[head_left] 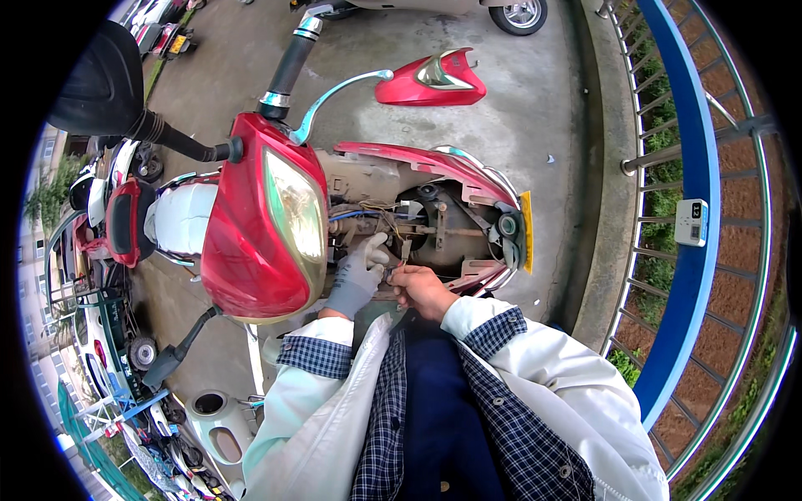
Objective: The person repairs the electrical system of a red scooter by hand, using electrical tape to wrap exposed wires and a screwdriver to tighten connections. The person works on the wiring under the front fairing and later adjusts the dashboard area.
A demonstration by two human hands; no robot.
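A red scooter (251, 225) stands in front of me with its front housing open, so wires (380, 219) and metal tubes show inside. My left hand (359, 271), in a grey glove, is at the near side of this opening with its fingers curled. Close beside it, my bare right hand (424, 290) pinches with thumb and forefinger. The fingertips of both hands nearly meet, at what looks like a small piece by the wiring; its kind is too small to tell. The clear headlight (292, 204) is left of my hands.
A loose red front panel (434, 79) lies on the concrete beyond the scooter. The brake lever (334, 96) and a black mirror (96, 79) stick out at the far left. A blue railing (697, 125) runs along the right. Other parked scooters (125, 200) stand at left.
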